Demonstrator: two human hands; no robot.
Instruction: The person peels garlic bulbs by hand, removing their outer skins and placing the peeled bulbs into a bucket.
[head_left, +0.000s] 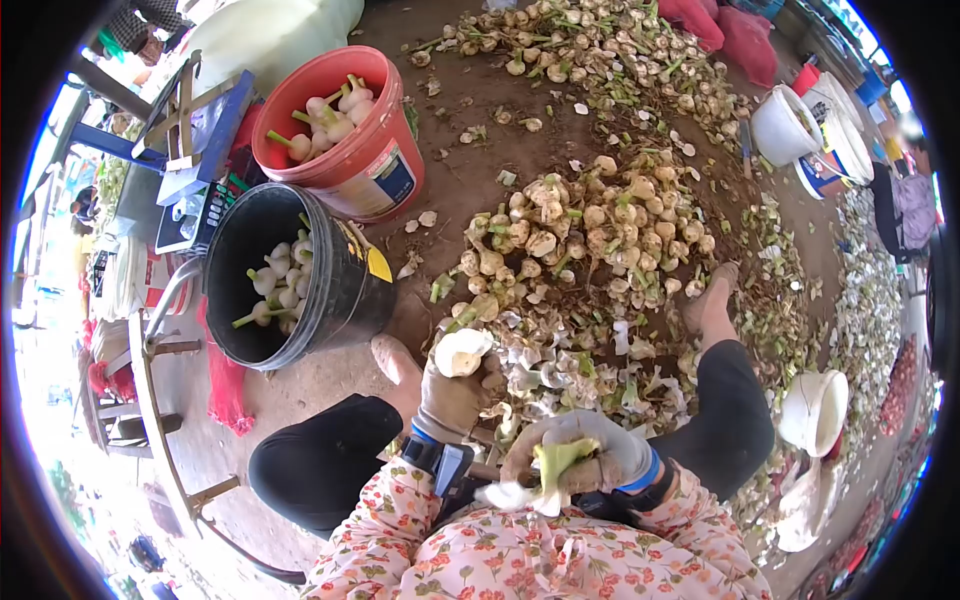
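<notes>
Left hand: gloved, its fingers curled round a white garlic bulb, which we see raised over the edge of the peelings, near the left foot.
Right hand: also gloved, grasping a green stalk with pale skin at its lower end; we find it just in front of the flowered shirt.
Peelings: we see these pale skins and green scraps spread between the knees, just beyond the hands.
Garlic heap: beyond the peelings, near the right foot; we make out brownish bulbs, some with stems on.
Black bucket: left of the heap, with white, green-stemmed bulbs inside.
Red bucket: next to the black one and farther from us, holding more such bulbs.
Red net: on the floor near the black bucket.
White pail: to the right of the right knee.
Farther heap: more garlic, past the first pile from where we look.
</notes>
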